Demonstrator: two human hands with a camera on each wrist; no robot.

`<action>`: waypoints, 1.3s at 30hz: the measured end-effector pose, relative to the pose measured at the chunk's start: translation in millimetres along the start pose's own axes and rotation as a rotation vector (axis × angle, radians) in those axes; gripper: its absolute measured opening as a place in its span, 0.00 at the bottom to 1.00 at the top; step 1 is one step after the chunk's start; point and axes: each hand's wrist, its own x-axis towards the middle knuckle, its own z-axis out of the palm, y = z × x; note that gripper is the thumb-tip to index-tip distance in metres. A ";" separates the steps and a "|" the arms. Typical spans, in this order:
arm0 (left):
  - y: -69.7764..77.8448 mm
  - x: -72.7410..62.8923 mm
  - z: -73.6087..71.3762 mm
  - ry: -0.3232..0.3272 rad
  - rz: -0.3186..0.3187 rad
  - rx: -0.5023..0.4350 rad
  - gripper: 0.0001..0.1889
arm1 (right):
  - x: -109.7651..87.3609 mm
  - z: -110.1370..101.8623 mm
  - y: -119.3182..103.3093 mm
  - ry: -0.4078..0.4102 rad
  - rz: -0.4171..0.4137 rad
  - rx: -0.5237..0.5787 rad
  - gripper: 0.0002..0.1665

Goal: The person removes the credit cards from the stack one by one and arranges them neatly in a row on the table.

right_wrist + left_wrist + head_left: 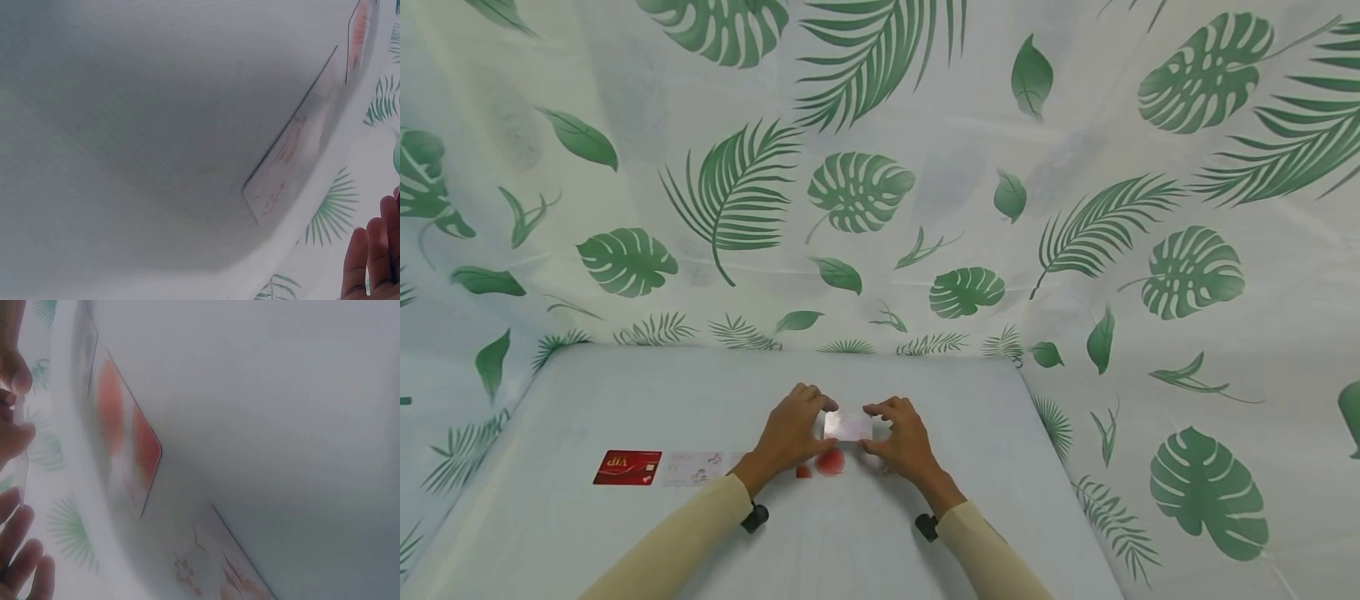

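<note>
A pale, shiny card (848, 425) is held up between the two hands in the head view, its face catching the light. My left hand (792, 429) pinches its left end between thumb and fingers. At the opposite end, my right hand (904, 437) grips it the same way. Just below the held card, a white card with red circles (830, 462) lies on the table. Another pale card (294, 144) lies near the right hand, partly covered by it in the head view. In the left wrist view the held card (22, 469) appears edge-on.
To the left on the white table (842, 550) lie a red VIP card (627, 467) and a pale card with reddish flowers (692, 468), in a row with the others. The left wrist partly hides one more card. Leaf-patterned cloth (910, 292) surrounds the table.
</note>
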 end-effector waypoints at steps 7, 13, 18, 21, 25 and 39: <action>2.7 0.0 3.1 -0.003 -0.004 0.021 0.26 | -3.7 -1.2 0.6 -0.016 0.041 0.024 0.32; 4.5 0.1 2.6 0.015 0.012 0.027 0.25 | -4.5 -1.6 2.1 -0.002 0.035 0.009 0.31; 6.4 -0.8 1.0 0.030 0.033 -0.015 0.25 | -6.4 -3.2 2.8 0.000 0.047 0.013 0.32; 6.5 -0.9 1.9 0.029 0.039 -0.011 0.25 | -7.5 -3.2 2.9 0.004 0.053 0.013 0.31; 6.4 -0.6 3.7 0.030 0.039 0.013 0.25 | -9.1 -1.7 3.6 0.008 0.069 0.009 0.31; 7.2 -1.6 7.3 0.020 0.041 0.024 0.27 | -14.8 -2.0 1.7 0.019 0.094 0.017 0.30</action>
